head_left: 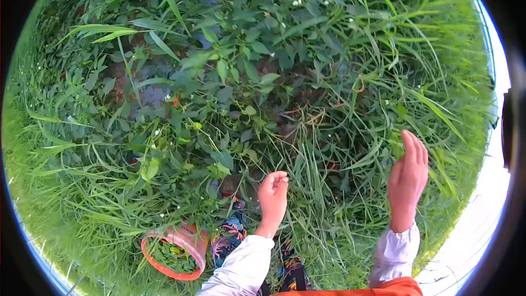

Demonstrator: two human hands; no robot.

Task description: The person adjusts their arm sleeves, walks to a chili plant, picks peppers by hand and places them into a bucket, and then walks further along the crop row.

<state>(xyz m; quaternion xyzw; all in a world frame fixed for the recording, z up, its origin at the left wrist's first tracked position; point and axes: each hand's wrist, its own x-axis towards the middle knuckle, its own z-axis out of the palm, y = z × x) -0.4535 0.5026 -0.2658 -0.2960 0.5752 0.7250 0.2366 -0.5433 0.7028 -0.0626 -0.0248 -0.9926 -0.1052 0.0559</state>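
My left hand (273, 201) is low in the middle of the view, above grass and leaves, with its fingers curled in toward the thumb. Whether anything small sits in those fingers is hidden. To the right, my right hand (408, 178) is raised over long grass, fingers stretched out and holding nothing I can see. Leafy plants (222, 159) with small white flowers grow in front of both hands. A red pepper-like fruit (175, 101) shows among the leaves.
A red-orange bucket (201, 241) stands tilted at lower left, partly filled with green pods or leaves. Beside it are my legs in patterned trousers (234, 225). Tall grass blades (433, 109) crowd the right side. Patches of dark sheeting (156, 90) and soil show between plants.
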